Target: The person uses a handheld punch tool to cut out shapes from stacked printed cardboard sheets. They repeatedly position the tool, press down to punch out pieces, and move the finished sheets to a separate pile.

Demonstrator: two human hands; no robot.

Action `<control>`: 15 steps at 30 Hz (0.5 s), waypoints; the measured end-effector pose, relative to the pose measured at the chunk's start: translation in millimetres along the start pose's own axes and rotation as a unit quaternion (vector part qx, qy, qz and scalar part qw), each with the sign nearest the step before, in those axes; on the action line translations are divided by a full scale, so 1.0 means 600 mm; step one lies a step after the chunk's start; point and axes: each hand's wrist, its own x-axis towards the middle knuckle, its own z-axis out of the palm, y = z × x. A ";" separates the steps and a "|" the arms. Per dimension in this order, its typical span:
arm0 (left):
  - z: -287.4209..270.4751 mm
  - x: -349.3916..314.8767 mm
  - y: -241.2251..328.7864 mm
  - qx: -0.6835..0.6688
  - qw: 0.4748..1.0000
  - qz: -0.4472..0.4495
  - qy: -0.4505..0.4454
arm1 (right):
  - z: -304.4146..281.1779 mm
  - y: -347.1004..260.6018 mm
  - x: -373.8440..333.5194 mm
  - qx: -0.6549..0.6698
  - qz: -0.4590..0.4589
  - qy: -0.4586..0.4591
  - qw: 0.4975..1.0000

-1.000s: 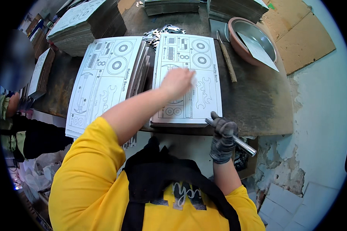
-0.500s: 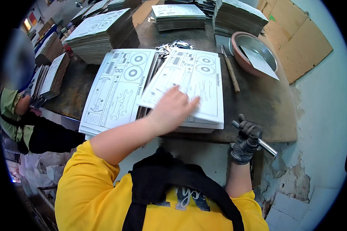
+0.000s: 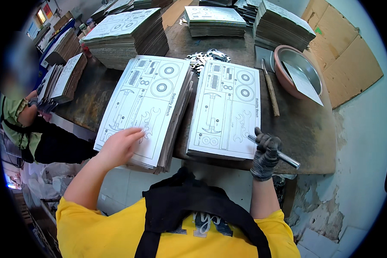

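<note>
My bare left hand [image 3: 122, 146] lies on the near part of the left stack of printed boards [image 3: 135, 101], its fingers stretched out over the top sheet. Line drawings of tools and wheels cover that white sheet. The layers below jut unevenly along the right side. Beside it, a lower right stack of printed boards [image 3: 223, 107] bears the same drawings and has neat edges. My right hand [image 3: 266, 150], in a grey glove, is closed around a shiny metal rod [image 3: 289, 160] at the right stack's near right corner.
Small metal wrench-shaped pieces [image 3: 208, 58] lie behind the two stacks. A wooden-handled tool [image 3: 271, 92] and a pinkish basin [image 3: 284, 77] holding a sheet are on the right. Tall board stacks [image 3: 129, 41] stand farther back. At far left, a person in green [image 3: 19, 124] handles boards.
My left hand has moved left, from a skewed sheet on the right stack to the left stack. The right stack's top sheet now lies straight. My right hand still holds the rod.
</note>
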 end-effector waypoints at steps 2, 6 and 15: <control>0.000 0.083 0.022 -0.041 0.995 0.077 0.043 | -0.005 0.038 0.026 -0.010 -0.017 -0.040 0.999; 0.066 0.293 0.067 -0.034 0.976 0.202 0.071 | 0.047 0.109 0.085 -0.012 0.010 -0.014 1.000; 0.247 0.474 0.087 -0.037 0.983 0.086 0.155 | 0.029 0.223 0.146 -0.029 0.024 -0.021 0.999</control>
